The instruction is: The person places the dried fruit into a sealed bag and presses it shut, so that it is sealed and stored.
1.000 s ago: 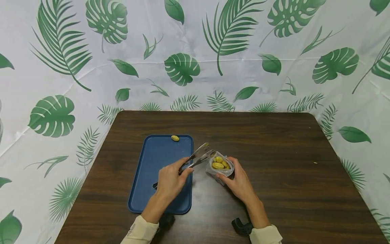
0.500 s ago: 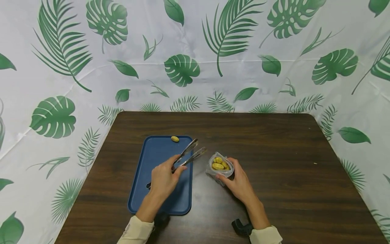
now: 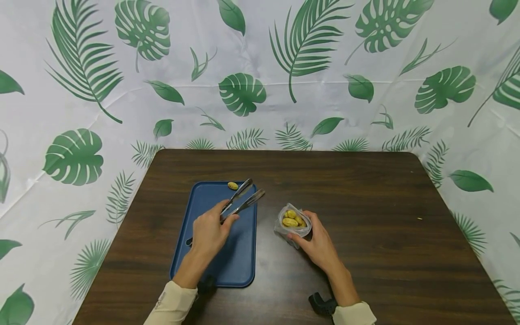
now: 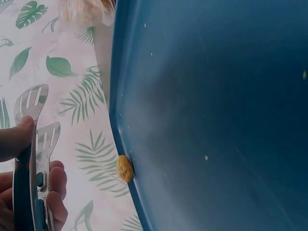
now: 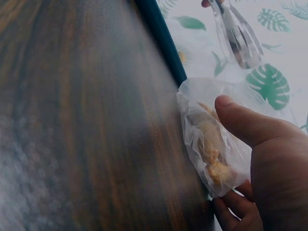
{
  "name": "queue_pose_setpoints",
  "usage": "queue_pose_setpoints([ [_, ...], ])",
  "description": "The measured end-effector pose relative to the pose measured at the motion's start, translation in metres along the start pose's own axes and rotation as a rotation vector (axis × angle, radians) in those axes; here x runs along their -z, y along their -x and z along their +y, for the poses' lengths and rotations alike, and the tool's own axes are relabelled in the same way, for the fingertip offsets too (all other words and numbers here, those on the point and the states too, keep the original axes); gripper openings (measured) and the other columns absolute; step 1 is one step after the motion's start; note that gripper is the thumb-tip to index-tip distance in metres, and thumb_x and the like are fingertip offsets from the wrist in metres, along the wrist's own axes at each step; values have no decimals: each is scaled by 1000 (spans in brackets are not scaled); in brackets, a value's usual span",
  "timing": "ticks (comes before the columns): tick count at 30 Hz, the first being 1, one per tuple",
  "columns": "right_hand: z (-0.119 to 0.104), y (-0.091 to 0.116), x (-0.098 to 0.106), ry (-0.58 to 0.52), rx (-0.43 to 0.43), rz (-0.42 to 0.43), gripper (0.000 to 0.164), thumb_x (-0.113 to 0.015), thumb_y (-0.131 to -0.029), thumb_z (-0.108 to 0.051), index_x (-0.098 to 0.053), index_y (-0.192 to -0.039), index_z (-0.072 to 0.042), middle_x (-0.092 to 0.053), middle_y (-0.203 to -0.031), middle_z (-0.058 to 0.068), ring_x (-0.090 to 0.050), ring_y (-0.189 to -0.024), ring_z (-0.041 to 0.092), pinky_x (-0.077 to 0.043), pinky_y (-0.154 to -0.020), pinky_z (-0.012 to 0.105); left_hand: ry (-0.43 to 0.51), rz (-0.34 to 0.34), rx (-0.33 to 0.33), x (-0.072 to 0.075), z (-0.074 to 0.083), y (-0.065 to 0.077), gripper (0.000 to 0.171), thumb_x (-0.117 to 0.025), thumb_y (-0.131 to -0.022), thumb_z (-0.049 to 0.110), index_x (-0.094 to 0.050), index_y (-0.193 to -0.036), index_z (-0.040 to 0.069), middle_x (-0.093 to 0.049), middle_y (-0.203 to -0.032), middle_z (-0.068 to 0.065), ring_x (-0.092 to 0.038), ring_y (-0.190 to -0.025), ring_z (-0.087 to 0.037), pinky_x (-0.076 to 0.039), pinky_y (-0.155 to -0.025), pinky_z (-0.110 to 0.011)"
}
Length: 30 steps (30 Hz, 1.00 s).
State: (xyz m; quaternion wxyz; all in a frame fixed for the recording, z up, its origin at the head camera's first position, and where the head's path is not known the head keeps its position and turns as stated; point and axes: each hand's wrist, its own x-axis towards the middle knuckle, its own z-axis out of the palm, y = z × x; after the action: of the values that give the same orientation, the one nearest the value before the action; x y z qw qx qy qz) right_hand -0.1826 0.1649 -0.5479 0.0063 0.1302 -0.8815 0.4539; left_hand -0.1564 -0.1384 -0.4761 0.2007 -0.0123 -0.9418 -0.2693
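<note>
My left hand (image 3: 209,232) grips a pair of metal tongs (image 3: 255,197) above the blue tray (image 3: 239,262). The tongs' slotted tips (image 4: 47,137) stand apart with nothing between them. A single yellow-brown oval, nut-like piece (image 3: 233,185) lies at the tray's far edge, just beyond the tongs. To the right of the tray, my right hand (image 3: 320,243) holds a clear plastic bag (image 3: 281,229) by its side, thumb near the rim. The bag's mouth is open, and several similar oval pieces (image 3: 290,221) show inside. In the right wrist view the bag (image 5: 190,139) partly hides its contents.
The dark wooden table (image 3: 386,253) extends right of the bag, with a tiny pale crumb (image 3: 420,218) on it. Small crumbs (image 4: 206,158) dot the tray. A leaf-patterned cloth (image 3: 304,117) hangs behind the table. A black wrist mount (image 3: 322,304) sits by the right sleeve.
My left hand has moved left and away from the bag with the tongs, whose tips are now near the piece at the tray's far edge. The right hand and bag stay put.
</note>
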Motion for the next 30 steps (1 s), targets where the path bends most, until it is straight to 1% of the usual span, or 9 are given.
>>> queue_pose_setpoints([
  [3,0,0,0,1,-1,2,78,-85,-86,-38,-43,-147,-12,-60,-141,18,-61,-127,36,-47,-103,59,-7,6,4,1,-3,-1,46,-86,-85,28,-72,-122,3,-69,-67,-6,-44,-50,-8,-36,-49,-28],
  [8,0,0,-1,4,-2,3,78,-85,-86,-38,-43,-146,-12,-60,-141,18,-60,-128,36,-47,-103,59,-31,2,30,2,-10,-4,47,-85,-85,29,-72,-122,4,-70,-68,-8,-48,-51,-12,-39,-50,-32],
  [14,0,-1,0,-6,-7,-4,79,-85,-86,-37,-43,-147,-11,-60,-141,18,-61,-127,36,-48,-102,58,-65,32,35,4,-17,-10,47,-86,-84,30,-72,-121,4,-73,-72,-12,-56,-52,-18,-46,-51,-42],
  [17,0,0,0,-11,-7,-8,79,-85,-86,-36,-42,-148,-11,-60,-141,18,-61,-127,35,-48,-101,58,-79,42,40,5,-20,-13,49,-86,-84,30,-72,-122,3,-76,-76,-15,-60,-53,-21,-48,-52,-46],
  [24,0,0,1,-14,-9,-8,78,-85,-86,-36,-43,-147,-11,-60,-141,18,-61,-127,35,-48,-102,57,-109,27,65,9,-23,-19,51,-85,-85,31,-71,-125,2,-78,-93,-22,-69,-64,-33,-53,-59,-53],
  [28,0,0,1,-16,-6,-5,78,-85,-86,-36,-43,-147,-11,-60,-140,17,-61,-126,35,-48,-102,57,-121,14,77,9,-26,-22,52,-85,-85,30,-70,-126,2,-78,-97,-23,-72,-71,-38,-54,-62,-55],
  [30,0,0,1,-17,-4,-5,78,-85,-86,-36,-43,-147,-11,-60,-140,17,-61,-126,35,-48,-102,57,-123,3,88,9,-28,-23,51,-85,-86,30,-70,-127,3,-78,-97,-23,-71,-69,-37,-54,-62,-56],
])
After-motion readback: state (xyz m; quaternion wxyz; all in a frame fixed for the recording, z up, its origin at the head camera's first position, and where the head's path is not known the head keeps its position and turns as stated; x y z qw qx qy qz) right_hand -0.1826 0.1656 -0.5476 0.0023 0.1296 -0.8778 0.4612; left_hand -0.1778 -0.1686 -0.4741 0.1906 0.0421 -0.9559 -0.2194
